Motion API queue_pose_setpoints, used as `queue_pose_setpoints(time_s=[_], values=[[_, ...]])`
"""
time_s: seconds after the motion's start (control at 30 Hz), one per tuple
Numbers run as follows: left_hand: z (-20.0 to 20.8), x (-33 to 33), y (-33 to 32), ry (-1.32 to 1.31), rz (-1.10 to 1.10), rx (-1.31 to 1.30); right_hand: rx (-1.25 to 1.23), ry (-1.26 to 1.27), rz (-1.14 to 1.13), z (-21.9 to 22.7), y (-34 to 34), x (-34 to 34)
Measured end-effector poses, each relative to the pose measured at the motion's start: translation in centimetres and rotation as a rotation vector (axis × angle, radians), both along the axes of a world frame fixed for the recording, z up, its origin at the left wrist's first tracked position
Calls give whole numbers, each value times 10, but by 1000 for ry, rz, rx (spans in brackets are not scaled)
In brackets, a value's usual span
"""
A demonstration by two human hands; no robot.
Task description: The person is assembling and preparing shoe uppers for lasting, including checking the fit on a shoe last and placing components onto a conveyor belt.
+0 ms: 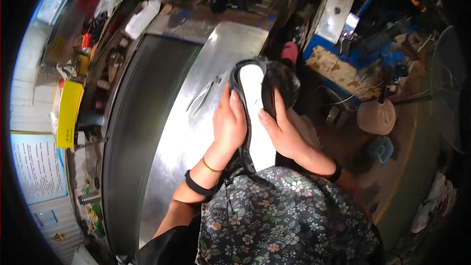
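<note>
Held between my two hands is a black shoe (pixel 253 88) with its white, sole-shaped underside facing up. Its rounded end points away from me, and the near end reaches my floral apron (pixel 274 211). My left hand (pixel 229 123) presses along the left edge with its fingers pointing away from me. On the other side, my right hand (pixel 287 135) grips the shoe, its thumb resting on the white surface. The fingers under the shoe are hidden. Slim metal tweezers or pliers (pixel 200 99) lie to the left on the shiny metal tabletop (pixel 171 167).
A dark conveyor-like belt (pixel 130 162) runs left of the metal top. Beyond it stand a yellow box (pixel 69 113) and a white bottle (pixel 142 19). Blue machinery (pixel 333 64) is at the right, with a pale jug (pixel 376 117) and a blue basket (pixel 380 149) on the floor.
</note>
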State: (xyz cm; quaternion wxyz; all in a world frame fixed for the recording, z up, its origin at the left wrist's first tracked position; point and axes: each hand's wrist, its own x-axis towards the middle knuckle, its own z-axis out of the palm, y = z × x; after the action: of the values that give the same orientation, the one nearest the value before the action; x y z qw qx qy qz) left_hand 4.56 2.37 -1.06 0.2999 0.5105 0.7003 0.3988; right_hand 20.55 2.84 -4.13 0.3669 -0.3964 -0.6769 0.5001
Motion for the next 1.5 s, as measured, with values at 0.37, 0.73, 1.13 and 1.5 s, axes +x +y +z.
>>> queue_pose_setpoints(time_s=[0.37,0.73,1.13,1.5], values=[[-34,-17,-69,3,-287,213,159,4,-52,-18,-37,-17],[-16,-31,-17,-806,-219,152,162,-153,157,4,-32,9],[-19,-41,15,-713,-508,114,125,202,232,22,62,-23],[-27,-49,12,-472,-622,146,150,183,279,34,53,-15]])
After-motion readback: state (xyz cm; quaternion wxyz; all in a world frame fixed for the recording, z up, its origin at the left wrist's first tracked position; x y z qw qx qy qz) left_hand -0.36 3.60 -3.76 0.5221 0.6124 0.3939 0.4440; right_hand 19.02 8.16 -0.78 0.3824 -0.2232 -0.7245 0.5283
